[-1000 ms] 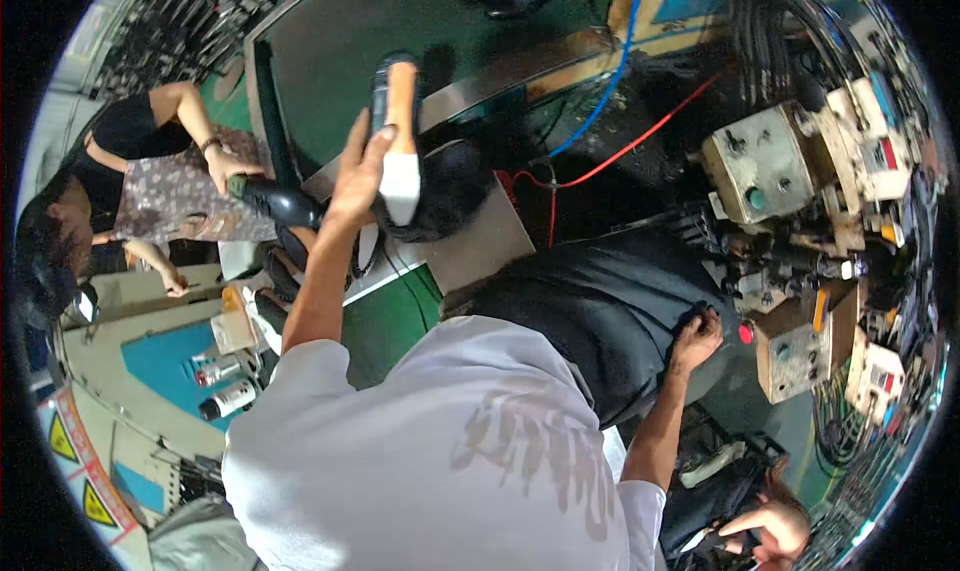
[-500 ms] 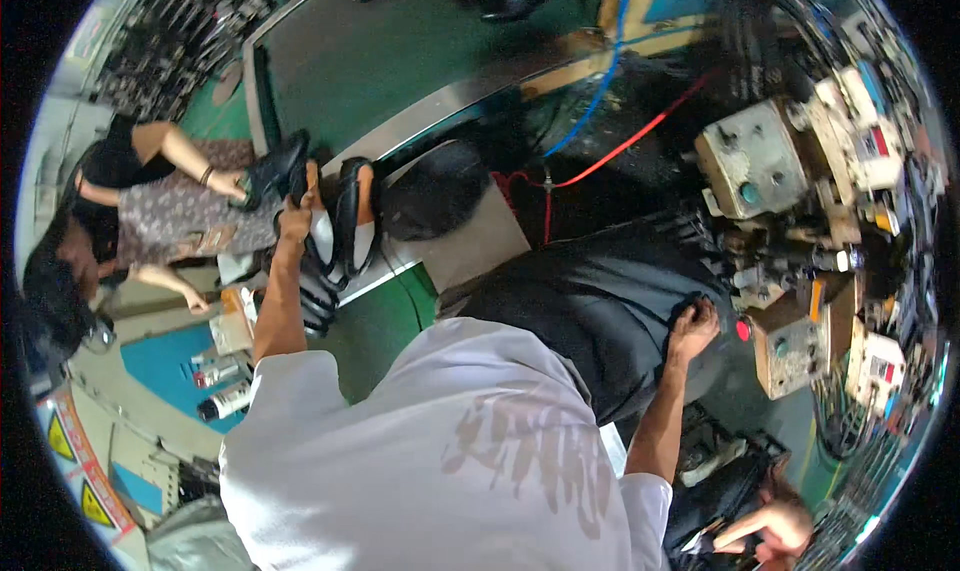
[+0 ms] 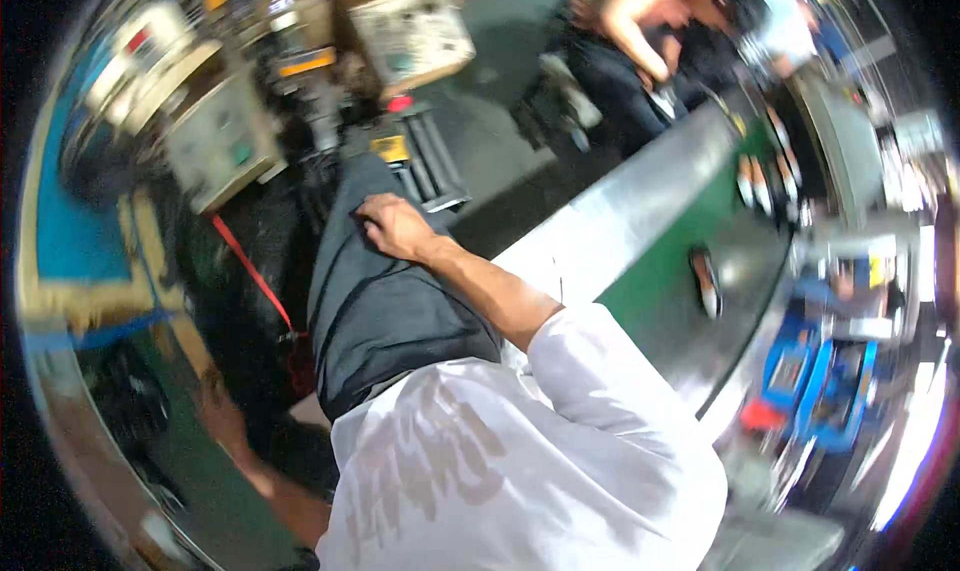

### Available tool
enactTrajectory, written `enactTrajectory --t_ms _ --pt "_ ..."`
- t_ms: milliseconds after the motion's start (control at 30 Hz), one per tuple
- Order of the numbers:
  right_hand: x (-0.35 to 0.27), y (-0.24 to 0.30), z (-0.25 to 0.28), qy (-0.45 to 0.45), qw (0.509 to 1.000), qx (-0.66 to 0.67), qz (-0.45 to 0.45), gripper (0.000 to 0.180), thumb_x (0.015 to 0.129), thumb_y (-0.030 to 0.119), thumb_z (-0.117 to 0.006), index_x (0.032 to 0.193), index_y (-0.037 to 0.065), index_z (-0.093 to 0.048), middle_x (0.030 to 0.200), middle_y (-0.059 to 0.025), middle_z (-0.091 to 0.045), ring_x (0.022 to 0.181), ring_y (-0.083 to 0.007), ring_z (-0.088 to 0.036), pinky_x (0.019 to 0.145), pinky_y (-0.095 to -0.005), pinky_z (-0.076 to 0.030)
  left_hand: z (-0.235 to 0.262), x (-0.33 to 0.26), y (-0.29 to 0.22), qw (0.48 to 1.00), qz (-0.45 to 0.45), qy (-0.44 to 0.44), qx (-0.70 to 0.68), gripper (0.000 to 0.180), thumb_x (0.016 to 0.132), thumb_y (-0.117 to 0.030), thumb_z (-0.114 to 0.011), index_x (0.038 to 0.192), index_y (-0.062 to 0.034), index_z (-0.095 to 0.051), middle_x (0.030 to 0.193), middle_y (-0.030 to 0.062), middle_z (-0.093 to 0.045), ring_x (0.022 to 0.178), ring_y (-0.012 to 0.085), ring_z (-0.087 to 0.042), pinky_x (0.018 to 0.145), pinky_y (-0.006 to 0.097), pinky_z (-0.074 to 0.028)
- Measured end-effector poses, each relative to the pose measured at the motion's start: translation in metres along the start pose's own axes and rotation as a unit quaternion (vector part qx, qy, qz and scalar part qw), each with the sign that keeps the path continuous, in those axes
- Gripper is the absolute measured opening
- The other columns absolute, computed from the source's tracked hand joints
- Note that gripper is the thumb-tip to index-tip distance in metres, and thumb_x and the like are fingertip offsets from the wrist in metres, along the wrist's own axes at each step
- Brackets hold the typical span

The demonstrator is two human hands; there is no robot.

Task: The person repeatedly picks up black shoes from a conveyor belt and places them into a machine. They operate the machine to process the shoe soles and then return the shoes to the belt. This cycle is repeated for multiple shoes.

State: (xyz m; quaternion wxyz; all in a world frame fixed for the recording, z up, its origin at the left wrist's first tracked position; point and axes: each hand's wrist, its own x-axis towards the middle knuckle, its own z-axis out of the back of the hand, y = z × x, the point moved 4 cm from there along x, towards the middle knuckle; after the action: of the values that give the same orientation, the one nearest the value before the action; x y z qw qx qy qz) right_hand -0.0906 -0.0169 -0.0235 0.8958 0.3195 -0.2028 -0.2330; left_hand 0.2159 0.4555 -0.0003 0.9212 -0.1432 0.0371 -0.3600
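My right hand (image 3: 395, 226) rests on the dark trousers (image 3: 395, 306) over my knee, its fingers loosely bent and its thumb apart, with nothing in it. Down at the left, my left hand (image 3: 222, 416) is smeared by motion over a dark patch beside the seat. Its fingers cannot be made out, and I see nothing certain in it. No shoe is near either hand. Past my right arm, a single dark shoe with a pale inside (image 3: 706, 281) lies on the green conveyor belt (image 3: 640, 316).
Beyond my knee stand pale machine control boxes (image 3: 225, 151) with buttons. A red hose (image 3: 250, 271) hangs at the left. A bare metal ledge (image 3: 610, 211) runs along the belt. Several shoes (image 3: 760, 181) sit farther along it. A co-worker (image 3: 640, 41) bends at the top; blue crates (image 3: 835, 396) stand right.
My view has swung to the right. My left hand is away from the black shoe it was touching beside another person. My right hand stays on my knee.
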Motion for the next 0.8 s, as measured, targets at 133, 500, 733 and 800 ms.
enactTrajectory --t_ms 133,500,733,800 --pt "-0.107 -0.020 0.061 -0.156 0.978 0.041 -0.132 0.035 0.091 0.009 -0.063 0.123 -0.003 -0.071 0.123 -0.0246 -0.072 0.119 -0.0424 -0.067 0.107 -0.0481 -0.052 -0.012 0.098 -0.321 0.951 -0.220 0.165 -0.142 0.041 0.112 -0.017 -0.051 0.150 -0.0018 -0.056 0.135 0.0226 -0.065 0.125 0.0399 -0.063 0.105 0.047 -0.049" --pt "-0.627 -0.117 0.221 -0.289 0.669 -0.249 -0.638 0.059 0.091 0.012 -0.073 0.148 0.004 -0.058 0.135 -0.0256 -0.069 0.126 -0.0428 -0.066 0.111 -0.0476 -0.052 -0.067 0.027 -0.576 0.730 -0.550 0.349 -0.206 0.035 0.103 -0.002 -0.059 0.137 0.0024 -0.065 0.123 0.0225 -0.069 0.112 0.0415 -0.067 0.098 0.044 -0.053" --pt "-0.728 -0.203 0.371 -0.252 0.578 -0.305 -0.714 0.075 0.092 0.022 -0.075 0.161 0.022 -0.044 0.131 -0.0313 -0.066 0.123 -0.0500 -0.064 0.106 -0.0556 -0.052 -0.096 0.082 -0.544 0.823 -0.419 0.347 -0.166 0.030 0.107 -0.004 -0.056 0.133 0.0053 -0.067 0.118 0.0208 -0.072 0.109 0.0343 -0.071 0.097 0.039 -0.054" --pt "-0.714 -0.233 0.413 -0.217 0.582 -0.297 -0.725 0.075 0.092 0.027 -0.073 0.162 0.024 -0.045 0.134 -0.0315 -0.065 0.125 -0.0500 -0.063 0.107 -0.0551 -0.053 -0.107 0.103 -0.501 0.864 -0.347 0.329 -0.156 0.031 0.109 -0.007 -0.054 0.135 0.0052 -0.066 0.121 0.0198 -0.072 0.113 0.0320 -0.071 0.099 0.039 -0.053"
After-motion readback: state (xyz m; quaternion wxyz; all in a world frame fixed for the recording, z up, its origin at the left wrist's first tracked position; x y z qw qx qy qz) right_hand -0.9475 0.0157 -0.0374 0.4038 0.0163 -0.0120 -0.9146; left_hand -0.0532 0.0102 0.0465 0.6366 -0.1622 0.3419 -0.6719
